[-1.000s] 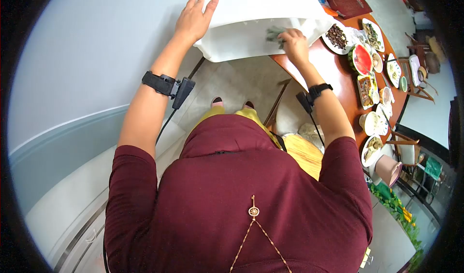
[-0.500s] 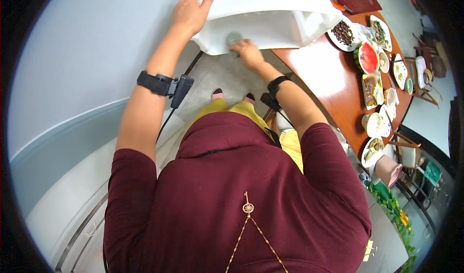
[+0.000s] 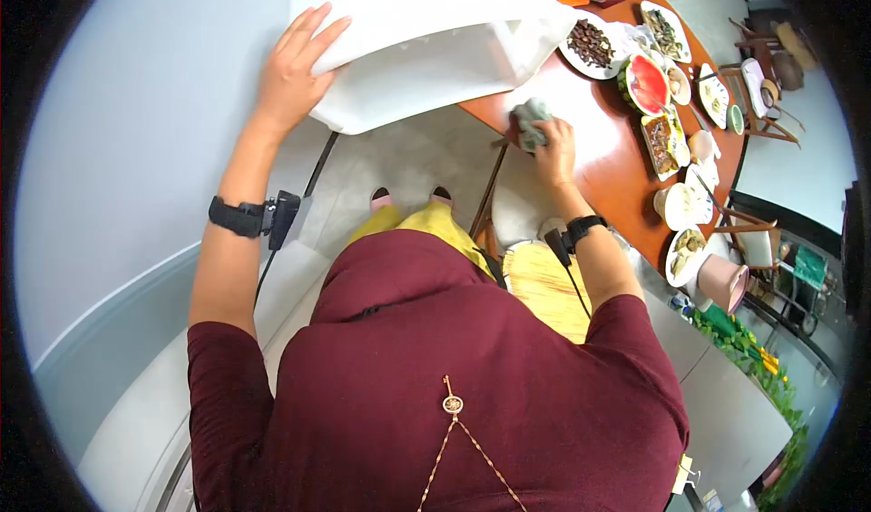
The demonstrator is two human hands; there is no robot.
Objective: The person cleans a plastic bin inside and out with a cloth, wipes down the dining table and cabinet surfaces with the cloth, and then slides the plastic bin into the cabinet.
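A large white plastic container (image 3: pixel 410 57) lies tipped, its open side facing me, beside the wall and over the table's near end. My left hand (image 3: pixel 292 75) rests against its left outer side near the rim, fingers spread and stretched out. My right hand (image 3: pixel 557 156) is closed around a crumpled grey-green cloth (image 3: pixel 532 122), at the near edge of the reddish-brown table (image 3: pixel 603 145). Part of the cloth is hidden behind the fingers.
On the table stand a plate of dark dried pieces (image 3: pixel 590 44), a cut watermelon (image 3: pixel 648 84), a rectangular dish (image 3: pixel 660 146) and several bowls and plates. A stool with a yellow striped seat (image 3: pixel 546 285) is beside me. The pale wall (image 3: pixel 136 140) rises on my left.
My right hand has moved out of the container with the cloth, rightward to the table edge. My left hand is lower on the container's side, which sits further left in view.
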